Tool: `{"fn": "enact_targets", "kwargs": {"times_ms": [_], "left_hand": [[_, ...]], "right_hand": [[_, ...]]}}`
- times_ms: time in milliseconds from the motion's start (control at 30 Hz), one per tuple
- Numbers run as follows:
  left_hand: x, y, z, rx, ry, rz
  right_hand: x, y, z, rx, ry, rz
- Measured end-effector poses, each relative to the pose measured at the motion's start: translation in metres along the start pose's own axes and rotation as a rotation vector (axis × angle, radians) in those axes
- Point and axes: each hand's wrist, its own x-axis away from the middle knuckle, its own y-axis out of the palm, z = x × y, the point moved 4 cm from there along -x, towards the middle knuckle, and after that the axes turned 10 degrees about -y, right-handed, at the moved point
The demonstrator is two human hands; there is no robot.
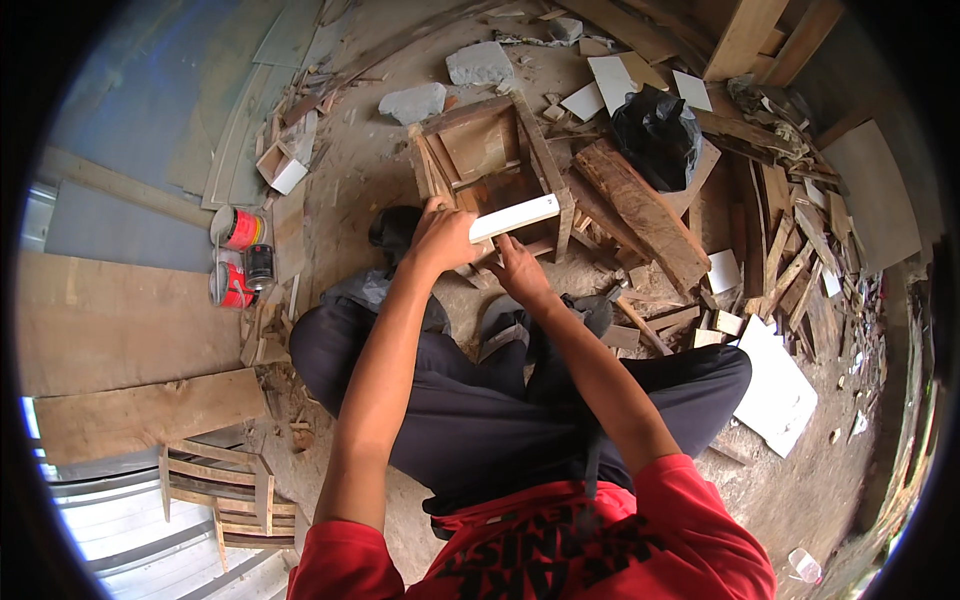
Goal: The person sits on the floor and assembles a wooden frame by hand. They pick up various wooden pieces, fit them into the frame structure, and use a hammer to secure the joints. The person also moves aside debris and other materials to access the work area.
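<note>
A small wooden frame (535, 150), box-like with legs and an inner panel, lies on the ground in front of my crossed legs. Across its near side is a white strip of board (515, 217) with a small dark mark at its right end. My left hand (445, 238) is closed round the strip's left end, against the frame. From below, my right hand (522, 272) has its fingers curled at the strip's lower edge; the fingertips are partly hidden. To the right of my right hand lies a hammer (643, 325), its wooden handle pointing toward my knee.
Rough planks (640, 215) and a black plastic bag (655, 140) lie right of the frame, beside piled scrap wood (790, 230). Concrete chunks (413, 103) sit beyond it. Red paint cans (235, 228) stand at left. A white panel (775, 390) lies by my right knee.
</note>
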Motion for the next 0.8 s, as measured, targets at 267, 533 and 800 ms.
{"fn": "enact_targets", "kwargs": {"times_ms": [267,533,800], "left_hand": [[0.003,-0.007,0.004,0.172,0.056,0.212],[-0.010,-0.004,-0.053,0.983,-0.308,0.867],[-0.029,0.017,-0.058,1.228,-0.736,0.446]], "right_hand": [[0.028,-0.043,-0.006,-0.187,0.007,-0.121],[0.048,-0.137,-0.061,-0.615,0.111,-0.226],[-0.092,-0.123,-0.061,-0.583,0.084,0.021]]}}
